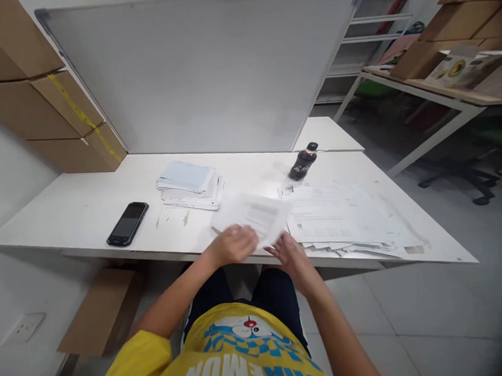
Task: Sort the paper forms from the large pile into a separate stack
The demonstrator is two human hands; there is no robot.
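A large grey-white flat board (197,75) stands upright along the far edge of the long white tabletop (67,213), with brown cardboard boxes (50,113) stacked against the wall to its left. On the right half of the tabletop lies a wide, loose spread of white printed papers (345,220), overlapping and fanned toward the near edge; left of centre sits a neater pile of white and pale blue papers (190,185). Between the two, near the front edge, is a single white printed sheet of paper (254,213), lifted slightly and blurred. A black smartphone (128,222) lies flat well to the left, and a small dark plastic drink bottle with a black cap (303,161) stands upright behind the spread. The left hand (234,244) is curled, knuckles up, closed over the sheet's near edge; the right hand (292,253) lies flatter, fingers stretched to the near right corner and touching it, though whether it pinches or merely rests cannot be told. The sheet looks very light and limp; it would likely sag if held by one corner, slide easily over the smooth tabletop, and crease under a tight pinch; gentle holds on two edges or opposite corners seem best.
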